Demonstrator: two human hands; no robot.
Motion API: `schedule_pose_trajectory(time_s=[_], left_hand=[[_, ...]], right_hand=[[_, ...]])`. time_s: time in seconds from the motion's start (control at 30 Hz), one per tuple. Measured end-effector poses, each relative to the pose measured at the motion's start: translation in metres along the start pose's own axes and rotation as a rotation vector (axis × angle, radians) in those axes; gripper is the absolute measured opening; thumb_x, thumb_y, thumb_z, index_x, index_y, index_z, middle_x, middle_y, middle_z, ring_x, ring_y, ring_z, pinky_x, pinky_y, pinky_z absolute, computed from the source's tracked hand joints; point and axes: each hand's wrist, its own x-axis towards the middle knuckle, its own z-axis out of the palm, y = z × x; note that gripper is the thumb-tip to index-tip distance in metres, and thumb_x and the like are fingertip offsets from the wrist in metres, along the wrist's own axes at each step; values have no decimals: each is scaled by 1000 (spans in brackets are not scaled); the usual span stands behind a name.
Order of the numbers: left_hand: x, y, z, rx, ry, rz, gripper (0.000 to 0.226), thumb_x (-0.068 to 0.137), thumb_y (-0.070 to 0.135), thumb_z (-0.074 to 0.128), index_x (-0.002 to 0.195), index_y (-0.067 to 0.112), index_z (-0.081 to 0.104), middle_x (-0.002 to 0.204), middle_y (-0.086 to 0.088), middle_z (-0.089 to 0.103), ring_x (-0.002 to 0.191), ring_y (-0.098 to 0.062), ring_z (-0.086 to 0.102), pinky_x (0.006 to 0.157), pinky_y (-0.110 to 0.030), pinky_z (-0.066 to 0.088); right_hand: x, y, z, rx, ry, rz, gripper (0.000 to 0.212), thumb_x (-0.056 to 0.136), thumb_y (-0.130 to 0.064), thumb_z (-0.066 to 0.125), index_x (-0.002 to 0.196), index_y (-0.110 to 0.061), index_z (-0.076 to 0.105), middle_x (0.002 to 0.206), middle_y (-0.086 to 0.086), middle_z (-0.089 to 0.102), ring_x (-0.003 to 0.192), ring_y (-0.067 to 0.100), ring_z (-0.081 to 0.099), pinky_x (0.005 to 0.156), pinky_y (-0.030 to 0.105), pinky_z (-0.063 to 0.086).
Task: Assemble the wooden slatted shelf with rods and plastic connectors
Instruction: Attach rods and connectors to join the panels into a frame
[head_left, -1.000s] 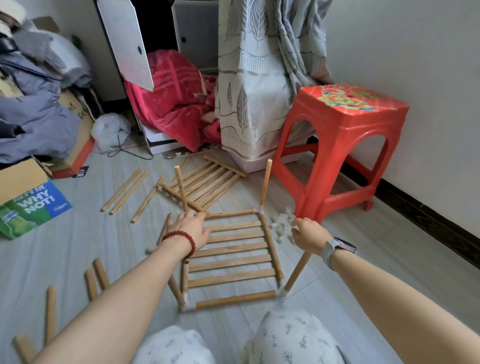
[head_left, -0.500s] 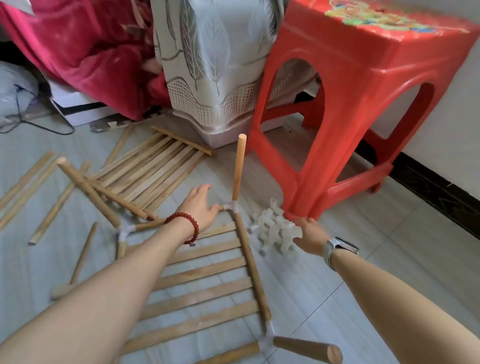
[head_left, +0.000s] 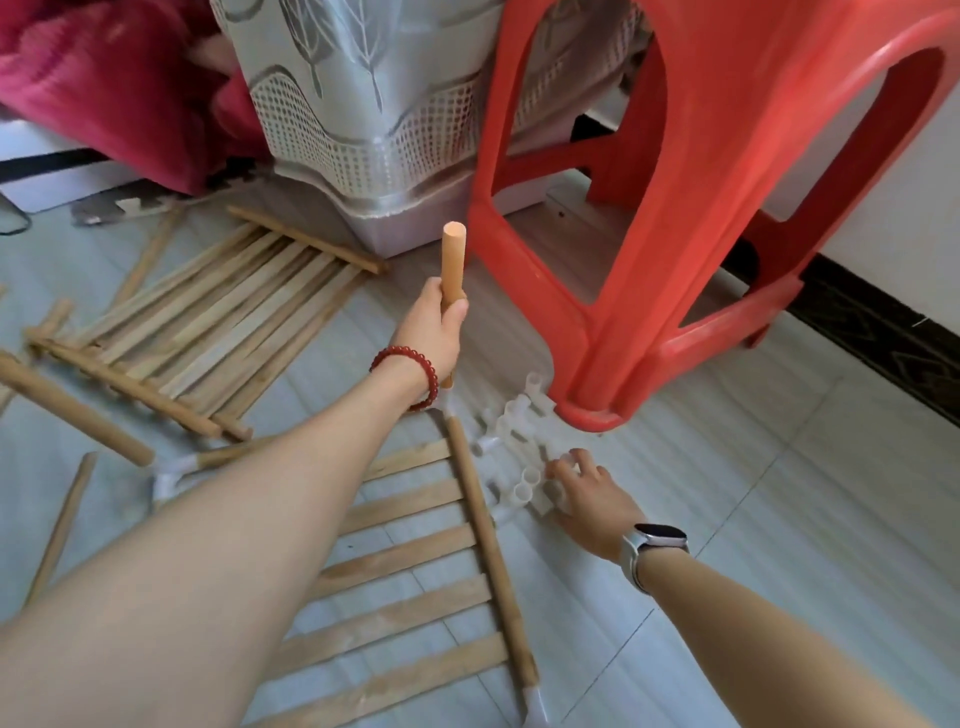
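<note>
A wooden slatted shelf panel (head_left: 405, 561) lies flat on the tiled floor, framed by rods joined with white plastic corner connectors. An upright rod (head_left: 452, 262) stands in the far right corner connector (head_left: 448, 404). My left hand (head_left: 434, 332), with a red bead bracelet at the wrist, grips this rod around its middle. A pile of white plastic connectors (head_left: 519, 441) sits beside the panel. My right hand (head_left: 584, 493), a watch on its wrist, reaches into the pile with fingers curled around one connector (head_left: 545, 496).
A red plastic stool (head_left: 701, 208) stands just behind the connectors. A second slatted panel (head_left: 218, 322) lies to the left, with loose rods (head_left: 62, 519) nearby. A patterned curtain (head_left: 363, 104) and red blanket (head_left: 104, 78) are at the back; a dark skirting runs along the right wall.
My left hand moved from beside the upright rod to gripping it. My right hand reached into the connector pile. The view moved closer to the far corner.
</note>
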Motion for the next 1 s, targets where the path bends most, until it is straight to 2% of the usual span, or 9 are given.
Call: schedule_pose_trajectory(time_s=[0.1,0.2,0.47,0.53,0.63,0.77,0.87,0.93,1.0], left_hand=[[-23,0,7,53,-24,5,18,100,26,39,111,16,48,94,-4,58,86,-21,56,69,-29,44],[-46,-3,9,35,-40,5,17,100,24,40,109,15,50,101,-11,63,91,-24,58,77,-32,45],[-80,-4,0,4,-76,-36,14,99,22,42,107,19,53,107,-10,65,100,-23,58,82,-28,42],[-83,-3,0,-17,-74,-52,16,99,23,42,109,19,54,108,-8,65,103,-23,58,82,-27,41],[-87,-3,-1,-39,-96,-98,23,99,26,44,118,18,55,113,-3,61,107,-19,56,85,-26,39],[-93,-2,-4,-104,-46,-110,48,94,18,52,140,19,36,138,0,40,121,-17,49,95,-25,38],[-105,-2,-5,-131,52,-50,46,90,10,57,132,20,42,131,1,42,112,-13,53,86,-21,40],[-113,-5,-5,-182,-48,10,40,87,2,56,117,29,49,123,4,50,109,-13,55,87,-23,44],[-119,-6,-6,-277,-251,17,47,86,-6,54,109,35,52,120,6,53,112,-11,53,93,-28,46]], right_hand=[[-7,0,-12,23,23,16,29,96,-34,45,122,-22,47,129,2,38,105,28,51,73,30,41],[-16,-2,-20,65,-2,37,28,92,-27,50,120,-22,52,126,1,43,101,27,55,68,26,37],[-45,-19,-29,226,20,83,25,84,-29,56,107,-38,58,114,-9,50,107,14,49,73,29,40],[-51,-21,-29,423,21,124,20,83,-24,60,98,-37,60,105,-6,52,98,14,52,77,30,44],[-60,-31,-39,1005,43,266,16,83,-11,64,91,-25,64,95,1,58,78,14,54,68,28,47],[-71,-40,-66,1529,-21,250,12,85,-9,60,91,-18,63,91,5,59,73,15,55,58,25,45],[-79,-46,-84,1730,-152,155,16,75,-13,64,88,-21,63,84,2,55,65,14,54,50,22,40],[-83,-54,-90,1763,-276,89,20,68,-14,66,86,-21,64,78,3,56,62,14,52,46,20,37],[-85,-62,-94,1752,-364,22,24,63,-16,67,87,-19,63,73,5,55,59,15,50,43,19,35]])
